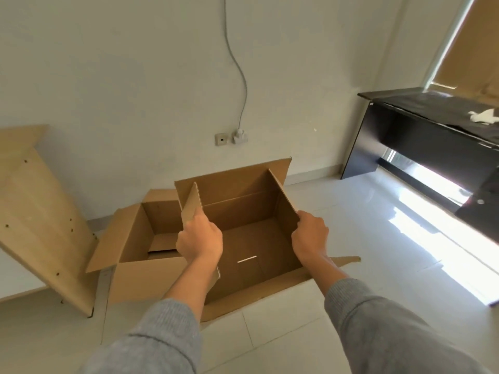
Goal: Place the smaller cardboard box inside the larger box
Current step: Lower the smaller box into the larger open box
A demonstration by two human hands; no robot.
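Note:
Two open brown cardboard boxes are in front of me on the white tiled floor. The middle cardboard box (237, 209) has its flaps up and an empty inside. My left hand (199, 240) grips its upright left flap. My right hand (310, 238) grips the top edge of its right wall. The second cardboard box (135, 233) stands just to the left, partly behind the first, flaps spread outward and also empty. The middle box looks wider from here, but it is nearer, so I cannot tell which one is the smaller.
A light wooden panel (35, 211) leans at the left, close to the second box. A black desk (421, 141) stands at the right by the window. A wall socket with a plug and cable (239, 136) is behind the boxes. Sunlit floor lies to the right.

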